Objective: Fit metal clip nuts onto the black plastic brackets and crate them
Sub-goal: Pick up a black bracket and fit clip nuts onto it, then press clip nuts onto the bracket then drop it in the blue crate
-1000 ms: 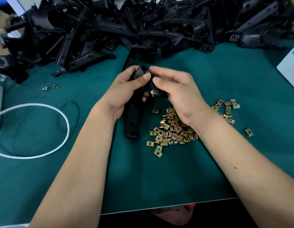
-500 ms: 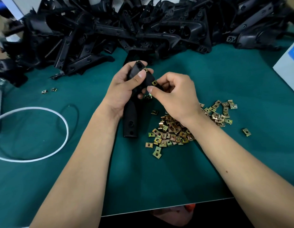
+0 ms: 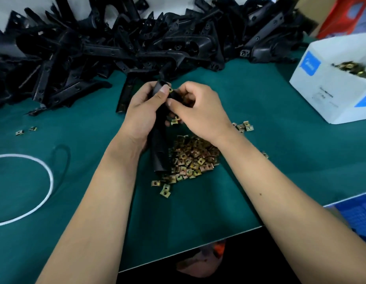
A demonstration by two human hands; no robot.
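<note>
You hold one black plastic bracket (image 3: pixel 160 152) upright over the green mat (image 3: pixel 260 152), your left hand (image 3: pixel 141 113) wrapped around its upper part with the thumb pressed near the top edge, where a brass-coloured clip nut (image 3: pixel 171 90) sits. That grip looks meant to steady the bracket while the nut is pushed on. Your right hand (image 3: pixel 198 111) is curled close against the bracket's other side, thumb meeting the plastic just below the nut; its fingers seem to be pinching or pressing the bracket, though what lies inside the curl is hidden. The bracket's lower end rests at the edge of the pile of loose clip nuts (image 3: pixel 193 159), which lies directly under your hands, probably so that the next nut is an easy reach. A spare nut (image 3: pixel 175 121) shows just below your right hand; whether you hold it I cannot tell. The heap of unfitted brackets (image 3: pixel 137 44) waits along the far side of the mat, a white box (image 3: pixel 332 89) with more nuts stands on the right, and a blue crate (image 3: pixel 358 218) peeks in at the near right corner.
</note>
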